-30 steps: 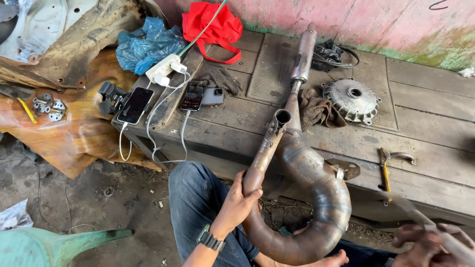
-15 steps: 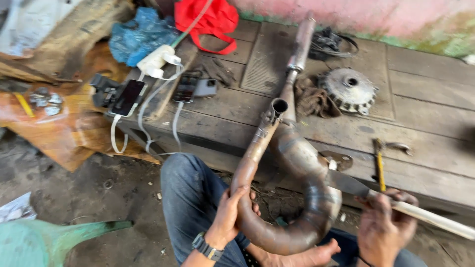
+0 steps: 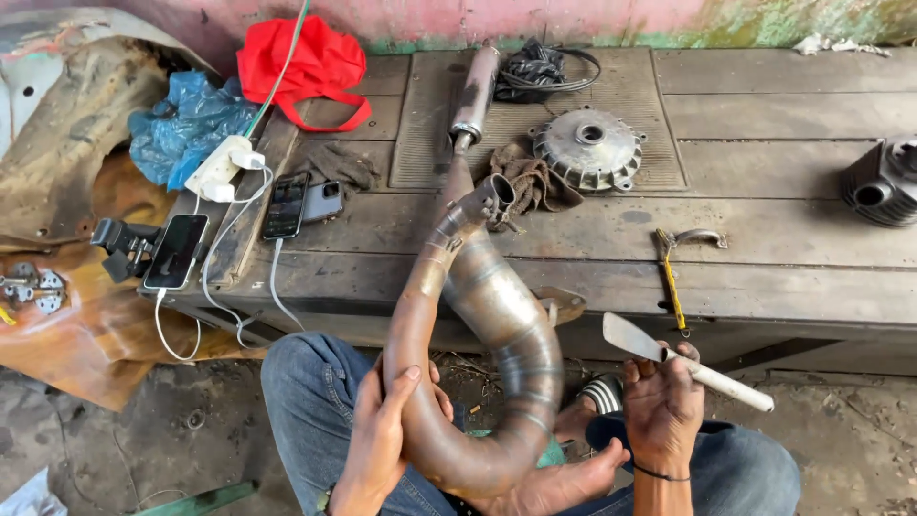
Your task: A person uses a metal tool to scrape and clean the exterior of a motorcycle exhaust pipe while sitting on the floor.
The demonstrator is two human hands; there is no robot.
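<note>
Weathered wooden planks made up the low table (image 3: 783,253) against a stained pink wall, and the person sat on the ground before it with knees in blue jeans. Their left hand (image 3: 382,435) was wrapped around the lower bend of a curved, heat-stained motorcycle exhaust pipe (image 3: 482,325), fingers pressed against the metal, thumb up along its inner side. The pipe swelled into a fat belly over the lap and rose to an open flanged mouth near the table's front edge. Another hand (image 3: 554,483) cupped the underside of the bend; I could not tell whose it was. The right hand (image 3: 664,411) was closed around the white handle of a flat-bladed scraper (image 3: 683,361), blade pointing up and left, just beside the pipe but not touching it. On the table lay a silver muffler (image 3: 475,91), a round finned clutch cover (image 3: 587,148), a brown rag (image 3: 530,182), a coil of black cable (image 3: 540,69), a yellow-handled tool (image 3: 671,277) and a dark finned engine cylinder (image 3: 884,182) at the far right. Towards the left sat two phones (image 3: 301,203) on charging cords running to a white power strip (image 3: 222,170), a third phone (image 3: 177,250) in a clamp, a red bag (image 3: 301,67) and a blue plastic bag (image 3: 186,124). Rusty sheet metal (image 3: 67,182) leaned beyond the table's left end.
</note>
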